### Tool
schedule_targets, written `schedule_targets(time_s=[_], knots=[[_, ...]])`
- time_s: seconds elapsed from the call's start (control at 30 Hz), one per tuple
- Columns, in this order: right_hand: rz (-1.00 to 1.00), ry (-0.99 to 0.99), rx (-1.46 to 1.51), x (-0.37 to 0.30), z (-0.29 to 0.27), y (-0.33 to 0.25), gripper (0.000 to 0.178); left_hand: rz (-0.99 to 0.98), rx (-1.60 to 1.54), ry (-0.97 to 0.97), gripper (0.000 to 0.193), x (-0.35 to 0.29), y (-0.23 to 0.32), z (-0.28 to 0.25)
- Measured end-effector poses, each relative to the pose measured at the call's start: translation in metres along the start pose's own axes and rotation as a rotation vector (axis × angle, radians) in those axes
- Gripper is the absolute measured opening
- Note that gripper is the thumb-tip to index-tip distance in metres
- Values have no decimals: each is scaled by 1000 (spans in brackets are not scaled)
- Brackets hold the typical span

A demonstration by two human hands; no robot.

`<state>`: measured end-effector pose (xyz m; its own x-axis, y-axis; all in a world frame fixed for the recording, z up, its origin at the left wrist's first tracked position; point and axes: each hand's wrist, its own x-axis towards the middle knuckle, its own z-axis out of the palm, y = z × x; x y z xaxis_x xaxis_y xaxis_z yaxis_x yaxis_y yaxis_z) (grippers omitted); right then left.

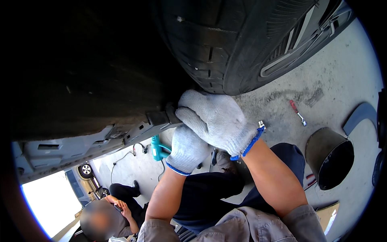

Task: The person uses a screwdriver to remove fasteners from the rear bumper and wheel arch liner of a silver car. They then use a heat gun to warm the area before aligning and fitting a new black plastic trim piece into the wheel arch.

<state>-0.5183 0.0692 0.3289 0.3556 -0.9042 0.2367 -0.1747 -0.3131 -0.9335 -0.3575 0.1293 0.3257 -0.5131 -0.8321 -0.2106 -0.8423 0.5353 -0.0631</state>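
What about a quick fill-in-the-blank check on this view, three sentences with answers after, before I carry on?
The knitted gloves on the left hand and right hand have ____ cuff edges.
The slim metal-tipped tool lying on the floor has a ____ handle.
In this view, the teal tool is to the ____ of both hands.
Missing words: blue; red; left.

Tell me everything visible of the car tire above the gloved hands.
The car tire is black and looks like rubber, its tread cut with grooves and slots and dotted with a few pale specks. It surrounds a spoked grey-and-dark wheel. The picture's top edge cuts it off. Its lower part lies right by the right hand; whether they touch is unclear.
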Motion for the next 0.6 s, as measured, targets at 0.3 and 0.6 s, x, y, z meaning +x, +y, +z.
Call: schedule_targets(time_s=[0.3, 0.6], knots=[[145, -52, 4, 2, -3, -8, 24, -24, 35, 96, 47, 0, 3, -2], [95, -58, -48, 6, 2, -11, 24, -51, 90, 26, 53, -8, 3, 12]])
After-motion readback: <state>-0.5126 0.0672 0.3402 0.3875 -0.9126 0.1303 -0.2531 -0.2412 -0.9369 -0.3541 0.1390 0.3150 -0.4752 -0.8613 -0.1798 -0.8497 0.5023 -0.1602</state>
